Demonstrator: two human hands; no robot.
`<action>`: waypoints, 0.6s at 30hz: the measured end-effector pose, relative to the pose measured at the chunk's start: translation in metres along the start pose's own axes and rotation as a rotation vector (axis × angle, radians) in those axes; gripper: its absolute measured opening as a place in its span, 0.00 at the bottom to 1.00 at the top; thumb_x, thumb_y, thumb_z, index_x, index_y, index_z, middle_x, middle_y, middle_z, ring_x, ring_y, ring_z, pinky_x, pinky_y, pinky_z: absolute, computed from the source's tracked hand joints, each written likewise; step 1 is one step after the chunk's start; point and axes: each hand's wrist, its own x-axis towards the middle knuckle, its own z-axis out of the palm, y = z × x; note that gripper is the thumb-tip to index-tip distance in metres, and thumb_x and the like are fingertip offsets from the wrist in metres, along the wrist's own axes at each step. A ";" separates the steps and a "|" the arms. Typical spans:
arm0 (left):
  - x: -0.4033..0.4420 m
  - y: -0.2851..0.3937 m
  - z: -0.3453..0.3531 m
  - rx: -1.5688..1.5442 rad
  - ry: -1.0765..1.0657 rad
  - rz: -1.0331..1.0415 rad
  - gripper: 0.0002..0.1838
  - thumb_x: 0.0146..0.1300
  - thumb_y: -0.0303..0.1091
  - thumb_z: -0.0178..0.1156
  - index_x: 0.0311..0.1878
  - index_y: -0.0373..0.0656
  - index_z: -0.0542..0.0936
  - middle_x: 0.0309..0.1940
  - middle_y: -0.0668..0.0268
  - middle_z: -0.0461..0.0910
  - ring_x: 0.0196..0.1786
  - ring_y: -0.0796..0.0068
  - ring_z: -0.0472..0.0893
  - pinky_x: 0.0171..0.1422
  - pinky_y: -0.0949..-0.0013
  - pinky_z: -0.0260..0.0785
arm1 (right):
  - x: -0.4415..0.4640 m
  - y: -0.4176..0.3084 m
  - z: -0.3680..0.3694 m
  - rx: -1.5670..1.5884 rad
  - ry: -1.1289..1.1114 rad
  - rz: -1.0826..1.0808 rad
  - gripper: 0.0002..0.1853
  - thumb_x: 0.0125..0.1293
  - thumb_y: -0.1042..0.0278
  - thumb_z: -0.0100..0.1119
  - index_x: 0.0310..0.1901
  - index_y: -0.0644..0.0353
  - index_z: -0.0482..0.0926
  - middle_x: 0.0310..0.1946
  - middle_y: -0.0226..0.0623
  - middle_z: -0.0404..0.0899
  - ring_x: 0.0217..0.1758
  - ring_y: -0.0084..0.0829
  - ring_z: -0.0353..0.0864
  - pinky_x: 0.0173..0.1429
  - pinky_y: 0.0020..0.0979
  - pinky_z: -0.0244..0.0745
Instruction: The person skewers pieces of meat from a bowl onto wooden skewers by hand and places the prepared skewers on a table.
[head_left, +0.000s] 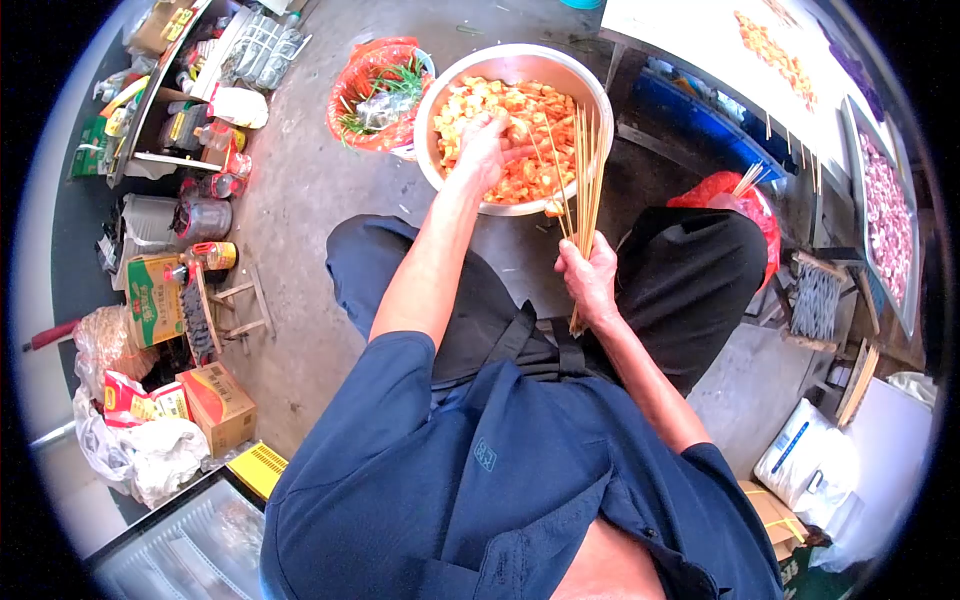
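A large metal bowl (603,90) stands between my knees and the table, filled with orange, seasoned chunks of food (510,105). My left hand (484,155) is over the left part of the food, fingers partly curled; whether a piece is between them is hard to make out. In my right hand (590,275), closed fingers hold a bundle of thin wooden skewers (588,190), points up over the bowl's right side. One or two skewers lean apart from the bundle, and a food piece (554,208) is on one near the bowl's front rim.
Left of the bowl is a red plastic bag (355,85) with green stalks. A white table (670,25) with food stands at the upper right, a tray of pinkish pieces (885,210) at the far right. Another red bag (765,215) lies beside my right knee. Shelves with bottles (218,185) line the left.
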 end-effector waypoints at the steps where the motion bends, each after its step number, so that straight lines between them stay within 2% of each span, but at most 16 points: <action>1: -0.001 0.000 0.001 -0.018 0.008 -0.003 0.05 0.69 0.30 0.50 0.43 0.39 0.69 0.36 0.58 0.78 0.37 0.55 0.84 0.37 0.56 0.82 | 0.000 0.001 0.000 -0.002 -0.007 0.008 0.07 0.64 0.67 0.58 0.34 0.58 0.71 0.18 0.26 0.73 0.17 0.15 0.65 0.21 0.19 0.60; 2: -0.003 0.000 0.002 -0.019 0.009 -0.001 0.05 0.69 0.30 0.50 0.43 0.39 0.69 0.36 0.58 0.78 0.37 0.55 0.84 0.37 0.56 0.82 | 0.000 0.001 0.000 -0.002 -0.008 0.008 0.07 0.64 0.67 0.58 0.34 0.58 0.71 0.18 0.26 0.73 0.17 0.15 0.65 0.21 0.19 0.60; 4: -0.004 -0.001 0.003 -0.037 0.008 -0.011 0.08 0.68 0.27 0.52 0.48 0.37 0.71 0.43 0.56 0.79 0.43 0.52 0.83 0.45 0.52 0.80 | 0.000 0.001 0.001 -0.021 -0.023 0.026 0.07 0.63 0.67 0.58 0.34 0.58 0.71 0.18 0.26 0.73 0.17 0.15 0.65 0.21 0.20 0.60; 7: -0.001 -0.002 0.000 -0.068 0.016 -0.030 0.10 0.67 0.26 0.53 0.50 0.36 0.70 0.45 0.54 0.78 0.45 0.50 0.82 0.47 0.52 0.79 | 0.002 0.006 0.001 -0.082 -0.009 0.027 0.07 0.63 0.67 0.58 0.34 0.58 0.71 0.18 0.26 0.73 0.17 0.15 0.65 0.21 0.20 0.60; 10: 0.001 -0.002 -0.001 -0.114 0.000 0.007 0.07 0.66 0.26 0.54 0.46 0.37 0.69 0.39 0.56 0.79 0.41 0.54 0.83 0.47 0.54 0.80 | 0.001 0.003 0.001 -0.074 0.001 0.031 0.07 0.63 0.67 0.58 0.34 0.58 0.71 0.18 0.26 0.73 0.17 0.15 0.65 0.21 0.20 0.60; 13: 0.001 -0.001 -0.002 -0.243 0.032 0.002 0.08 0.64 0.24 0.56 0.45 0.37 0.70 0.37 0.57 0.79 0.42 0.53 0.83 0.49 0.54 0.79 | 0.001 0.004 0.001 -0.066 -0.015 0.028 0.07 0.63 0.67 0.58 0.34 0.58 0.71 0.18 0.26 0.73 0.17 0.15 0.65 0.21 0.20 0.60; 18: -0.003 0.002 0.003 -0.207 0.050 0.034 0.08 0.61 0.21 0.57 0.43 0.37 0.70 0.36 0.58 0.79 0.43 0.53 0.82 0.49 0.54 0.79 | 0.000 0.001 0.002 -0.038 -0.015 0.040 0.07 0.63 0.67 0.58 0.34 0.58 0.71 0.17 0.26 0.73 0.16 0.15 0.65 0.20 0.20 0.60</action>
